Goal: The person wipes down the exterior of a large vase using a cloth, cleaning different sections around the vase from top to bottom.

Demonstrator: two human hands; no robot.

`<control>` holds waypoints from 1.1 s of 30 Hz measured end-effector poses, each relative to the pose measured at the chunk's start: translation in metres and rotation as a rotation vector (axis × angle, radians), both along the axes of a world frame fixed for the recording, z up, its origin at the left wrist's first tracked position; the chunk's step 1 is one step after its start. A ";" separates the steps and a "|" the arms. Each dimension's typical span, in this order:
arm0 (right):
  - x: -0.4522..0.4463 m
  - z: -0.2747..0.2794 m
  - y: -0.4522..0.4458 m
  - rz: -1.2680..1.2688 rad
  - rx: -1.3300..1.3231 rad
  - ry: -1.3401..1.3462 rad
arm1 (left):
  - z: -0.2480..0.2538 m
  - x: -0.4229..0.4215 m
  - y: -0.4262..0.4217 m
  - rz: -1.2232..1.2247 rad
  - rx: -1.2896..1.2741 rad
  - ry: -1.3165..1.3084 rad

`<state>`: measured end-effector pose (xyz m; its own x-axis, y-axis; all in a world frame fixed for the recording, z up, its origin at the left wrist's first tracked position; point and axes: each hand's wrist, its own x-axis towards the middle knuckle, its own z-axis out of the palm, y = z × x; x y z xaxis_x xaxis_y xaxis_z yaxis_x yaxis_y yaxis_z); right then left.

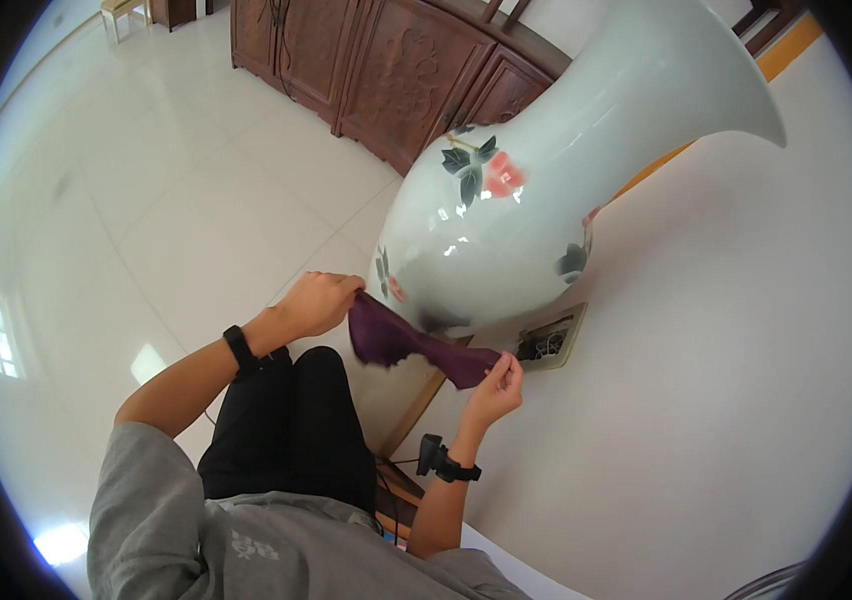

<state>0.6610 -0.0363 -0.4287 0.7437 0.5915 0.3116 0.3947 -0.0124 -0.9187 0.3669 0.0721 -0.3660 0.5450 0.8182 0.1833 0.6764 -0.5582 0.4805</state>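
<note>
Purple cloth (pixel 418 343) slanted from left hand (pixel 324 303) to right hand (pixel 495 390), both pinching it; I saw the vase (pixel 506 235) just beyond.

One head-worn wide view — forward and steeply down, close over the hands (pixel 322 303).
</note>
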 end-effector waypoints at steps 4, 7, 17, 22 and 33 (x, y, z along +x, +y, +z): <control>0.001 0.029 0.002 0.032 0.087 -0.100 | 0.019 -0.011 0.006 0.096 -0.113 -0.043; -0.006 0.076 0.011 0.080 0.166 -0.295 | 0.062 -0.003 0.003 0.025 -0.199 -0.325; 0.072 0.132 0.144 0.112 0.106 -0.483 | 0.084 0.116 0.046 -0.270 0.525 -0.409; 0.107 0.112 0.176 0.319 0.028 -0.297 | 0.063 0.146 0.065 -0.232 0.674 -0.280; 0.149 0.119 0.206 0.453 -0.005 0.009 | 0.046 0.150 0.068 -0.232 0.790 -0.301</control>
